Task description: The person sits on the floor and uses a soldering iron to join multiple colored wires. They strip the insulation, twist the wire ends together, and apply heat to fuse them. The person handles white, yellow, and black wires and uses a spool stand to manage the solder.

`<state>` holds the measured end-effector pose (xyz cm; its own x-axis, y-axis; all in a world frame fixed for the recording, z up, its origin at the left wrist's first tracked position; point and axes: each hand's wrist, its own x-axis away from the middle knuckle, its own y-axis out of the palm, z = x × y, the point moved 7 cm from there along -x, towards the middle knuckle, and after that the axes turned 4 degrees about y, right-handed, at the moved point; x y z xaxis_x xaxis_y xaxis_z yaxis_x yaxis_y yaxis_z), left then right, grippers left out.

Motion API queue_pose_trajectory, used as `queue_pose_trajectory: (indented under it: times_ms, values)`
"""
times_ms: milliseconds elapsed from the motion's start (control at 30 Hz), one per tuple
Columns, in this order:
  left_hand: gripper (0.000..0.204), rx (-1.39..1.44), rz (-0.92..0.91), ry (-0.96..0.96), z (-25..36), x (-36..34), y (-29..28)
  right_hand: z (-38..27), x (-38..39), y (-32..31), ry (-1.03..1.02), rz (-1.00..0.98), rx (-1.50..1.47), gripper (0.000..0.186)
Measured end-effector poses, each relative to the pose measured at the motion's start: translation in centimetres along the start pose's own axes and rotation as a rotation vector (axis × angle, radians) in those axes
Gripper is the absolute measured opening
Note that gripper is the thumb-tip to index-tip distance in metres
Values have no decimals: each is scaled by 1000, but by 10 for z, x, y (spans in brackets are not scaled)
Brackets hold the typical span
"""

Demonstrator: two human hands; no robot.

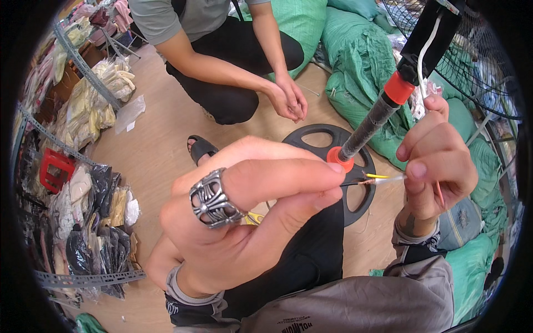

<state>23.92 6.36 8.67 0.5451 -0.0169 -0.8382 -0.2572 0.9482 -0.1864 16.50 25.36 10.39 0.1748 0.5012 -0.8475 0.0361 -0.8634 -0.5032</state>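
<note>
My left hand (261, 194), a metal ring on one finger, pinches a thin black wire (351, 183) between thumb and forefinger. Bare copper strands (366, 181) meet at that wire's end, beside a short yellow wire (377, 176). From the other side, my right hand (436, 161) closes on a whitish wire (393, 178) that reaches the copper. A reddish wire (440, 192) shows by the right fingers. Above them a white cable (427, 53) comes down to my right hand. Behind the wires stands a fan pole (369, 126) with orange collars, on a round black base (316, 133).
A person (222, 61) squats opposite, hands together (291, 100). Green sacks (355, 72) pile up at the right, near a black wire fan guard (477, 72). Metal shelving (83, 61) with bagged goods lines the left, with a red plastic item (55, 169) there.
</note>
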Motion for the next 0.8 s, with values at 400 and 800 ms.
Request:
queue_pose_trajectory:
  times_ms: [400, 800]
  values:
    - [13, -25, 16, 9, 7, -1, 0, 5, -4, 8, 100, -46, -42, 11]
    - [13, -75, -13, 19, 16, 0, -4, 8, -9, 24, 207, -322, 220, 16]
